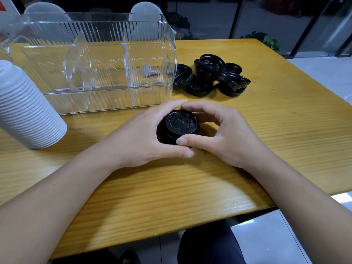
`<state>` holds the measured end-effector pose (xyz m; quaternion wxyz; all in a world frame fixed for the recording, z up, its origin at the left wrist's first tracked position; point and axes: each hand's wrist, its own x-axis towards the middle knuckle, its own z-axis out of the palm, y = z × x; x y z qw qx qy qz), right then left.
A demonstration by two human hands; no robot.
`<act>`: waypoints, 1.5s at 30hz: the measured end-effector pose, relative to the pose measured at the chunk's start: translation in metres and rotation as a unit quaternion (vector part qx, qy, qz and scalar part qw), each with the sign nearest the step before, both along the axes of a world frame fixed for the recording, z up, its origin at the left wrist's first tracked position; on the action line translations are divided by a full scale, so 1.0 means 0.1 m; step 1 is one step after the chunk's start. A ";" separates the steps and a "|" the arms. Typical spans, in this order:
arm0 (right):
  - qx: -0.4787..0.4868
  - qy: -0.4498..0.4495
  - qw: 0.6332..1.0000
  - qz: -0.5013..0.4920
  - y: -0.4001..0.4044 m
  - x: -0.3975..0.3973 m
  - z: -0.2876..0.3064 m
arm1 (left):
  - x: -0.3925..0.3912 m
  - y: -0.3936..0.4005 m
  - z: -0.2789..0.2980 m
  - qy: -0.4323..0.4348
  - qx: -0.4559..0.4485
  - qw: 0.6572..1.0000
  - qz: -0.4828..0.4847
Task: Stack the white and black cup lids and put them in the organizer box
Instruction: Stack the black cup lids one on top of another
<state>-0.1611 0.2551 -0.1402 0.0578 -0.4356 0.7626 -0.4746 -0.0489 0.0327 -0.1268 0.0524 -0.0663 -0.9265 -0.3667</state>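
A short stack of black lids (178,126) sits on the wooden tabletop (190,187), enclosed between both hands. The left hand (150,136) curls around its left side, the right hand (219,134) around its right, fingertips meeting beyond it and thumbs in front. Beyond the right hand lies a loose pile of black lids (213,75). Beyond the left hand stands the clear organizer box (95,60); left of it, a white lid stack (24,109) lies tilted.

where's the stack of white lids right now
The tall stack of white plastic cup lids leans at the table's far left, in front of the clear plastic organizer box's left end.
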 end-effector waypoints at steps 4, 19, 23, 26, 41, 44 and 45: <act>-0.017 0.012 1.000 -0.014 0.00 0.01 0.04 | 0.00 0.00 0.03 0.009 0.002 1.000 0.003; 0.004 0.285 0.931 -0.229 -0.34 -0.61 0.11 | -0.02 -0.02 -0.02 -0.001 -0.004 0.999 0.046; 0.068 0.262 0.913 -0.305 -0.25 -0.84 0.04 | -0.02 -0.02 -0.02 -0.004 0.004 0.999 0.043; 0.111 0.236 0.912 -0.316 -0.24 -0.90 -0.03 | -0.02 -0.03 -0.02 -0.006 0.004 0.999 0.043; 0.150 0.246 0.899 -0.331 -0.12 -0.85 0.01 | -0.02 -0.04 -0.02 0.001 0.007 0.999 0.042; 0.113 0.226 0.927 -0.278 -0.09 -0.67 0.02 | -0.03 -0.06 -0.02 0.005 0.004 0.999 0.044; 0.098 0.215 0.939 -0.251 -0.09 -0.61 0.02 | -0.02 -0.06 -0.02 0.005 0.005 0.999 0.043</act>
